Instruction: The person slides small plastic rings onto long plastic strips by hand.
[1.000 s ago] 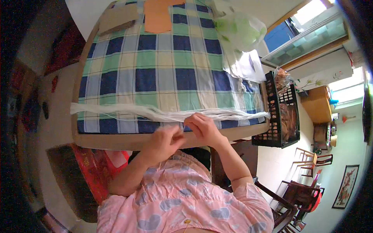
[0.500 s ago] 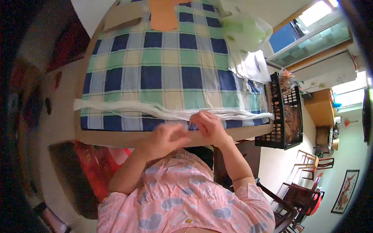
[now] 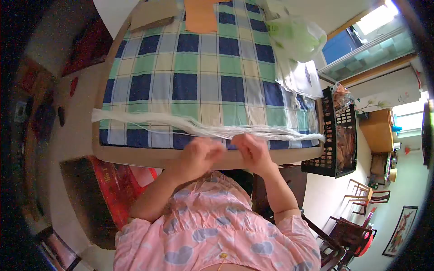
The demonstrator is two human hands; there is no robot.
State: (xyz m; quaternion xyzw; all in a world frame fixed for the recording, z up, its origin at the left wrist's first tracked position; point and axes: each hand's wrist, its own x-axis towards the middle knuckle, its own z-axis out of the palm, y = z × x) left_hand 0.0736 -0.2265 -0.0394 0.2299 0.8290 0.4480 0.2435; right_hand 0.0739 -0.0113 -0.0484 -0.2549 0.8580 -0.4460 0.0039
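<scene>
A long bundle of white thread (image 3: 181, 123) stretches from left to right along the near side of a checked cloth (image 3: 187, 86). My left hand (image 3: 202, 154) is at the table's near edge, just below the bundle, with its fingers curled together and slightly blurred. To its right, my right hand (image 3: 251, 150) has its fingertips pinched close to the strands. Whatever either hand holds is too fine or blurred to make out. A small gap separates the two hands.
A black plastic crate (image 3: 331, 140) stands against the table's right end, holding brownish items. Plastic bags (image 3: 296, 38) lie at the back right. An orange sheet (image 3: 200, 17) and a piece of cardboard (image 3: 153, 16) rest at the far side. A red box (image 3: 115, 185) sits below left.
The view has shifted slightly. My hands have moved a little apart, and the right one has dropped from over the thread bundle to its near edge. The bundle keeps its place on the cloth.
</scene>
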